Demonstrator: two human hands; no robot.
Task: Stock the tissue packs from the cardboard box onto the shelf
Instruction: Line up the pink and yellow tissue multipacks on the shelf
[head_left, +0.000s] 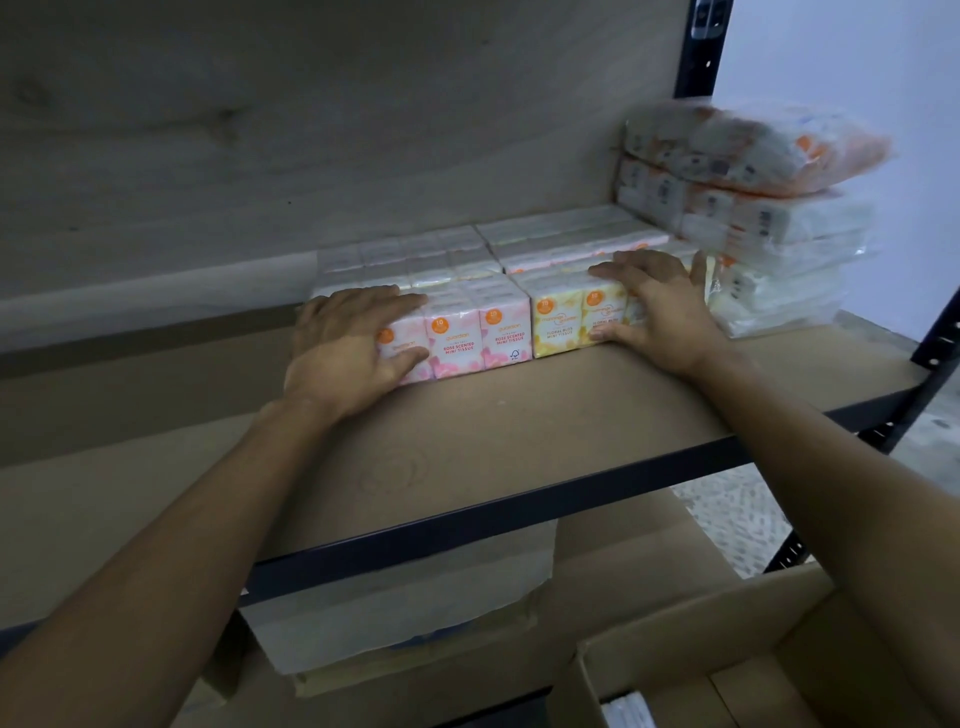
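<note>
Head view, starting nearest me: the open brown cardboard box (701, 613) sits low on the right, below the brown shelf board (519, 415) and its dark metal front rail (519, 504). Both bare arms reach over that rail. The left hand (343, 348) lies on the left end of a pink rose-print tissue pack (483, 338), fingers stretched fairly straight across its top, thumb on its front face. The right hand (660, 306) covers the right end of the yellow floral tissue pack (558, 322) touching it, fingers spread flat on top, thumb low along the front. So the two packs run side by side along the shelf, bracketed between the hands, neither nearer. I'd guess a squaring push toward the pale rows of packs (545, 234) touching behind them. Farther right, clear-wrapped bundles (769, 223) are stacked.
</note>
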